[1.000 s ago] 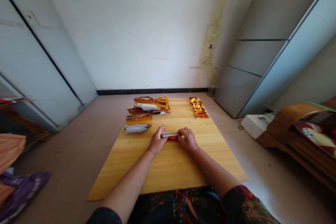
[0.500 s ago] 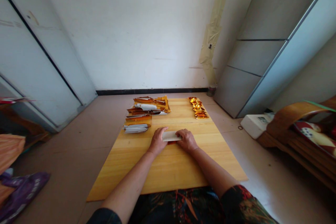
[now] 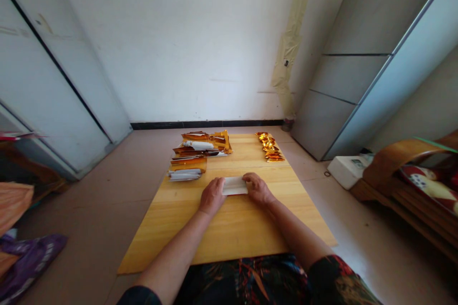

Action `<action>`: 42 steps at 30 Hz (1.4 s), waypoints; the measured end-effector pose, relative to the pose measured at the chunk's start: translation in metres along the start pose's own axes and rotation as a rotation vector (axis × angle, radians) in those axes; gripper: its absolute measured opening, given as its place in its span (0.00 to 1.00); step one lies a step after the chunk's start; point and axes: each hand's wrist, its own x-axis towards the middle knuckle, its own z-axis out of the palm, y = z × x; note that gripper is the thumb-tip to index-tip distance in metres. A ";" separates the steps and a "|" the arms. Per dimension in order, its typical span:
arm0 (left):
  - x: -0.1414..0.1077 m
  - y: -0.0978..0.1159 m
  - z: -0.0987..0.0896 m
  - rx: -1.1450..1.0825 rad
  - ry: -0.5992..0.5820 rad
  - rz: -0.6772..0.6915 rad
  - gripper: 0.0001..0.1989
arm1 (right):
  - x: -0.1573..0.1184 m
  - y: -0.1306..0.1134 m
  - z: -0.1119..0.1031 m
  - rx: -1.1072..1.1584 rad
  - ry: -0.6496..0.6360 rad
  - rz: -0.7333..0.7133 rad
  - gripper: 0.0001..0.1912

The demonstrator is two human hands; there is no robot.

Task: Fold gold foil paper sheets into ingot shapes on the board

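A pale sheet of paper [image 3: 234,186], folded into a short strip, lies near the middle of the wooden table. A thin reddish edge shows along its near side. My left hand [image 3: 213,195] grips its left end, fingers closed. At the right end my right hand [image 3: 258,188] pinches the same strip, with its fingers bent over the top. Farther off on the left is a pile of shiny gold-brown foil sheets [image 3: 193,164], with white folded papers [image 3: 185,175] in front. Across from it, a row of folded gold foil pieces [image 3: 270,147] runs along the right edge.
The wooden table [image 3: 229,233] reaches to my lap. Behind it stands a white wall [image 3: 186,57]. A grey refrigerator [image 3: 350,71] is at the back right, beside a white box [image 3: 347,170] and a wooden seat [image 3: 400,200]. A purple bag [image 3: 36,257] lies on the floor at left.
My hands have moved slightly apart along the paper strip, so more of its pale face shows. Less of the reddish layer beneath it is visible. The piles have not moved.
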 end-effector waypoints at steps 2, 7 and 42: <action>-0.001 0.000 0.000 -0.036 -0.045 0.018 0.17 | 0.004 0.005 -0.002 0.081 0.079 0.127 0.22; -0.002 0.001 -0.002 0.001 -0.094 0.111 0.14 | 0.020 0.001 -0.005 0.120 0.086 0.264 0.21; -0.018 0.006 -0.014 0.120 -0.102 0.283 0.12 | 0.005 -0.045 0.000 -0.700 -0.404 -0.271 0.11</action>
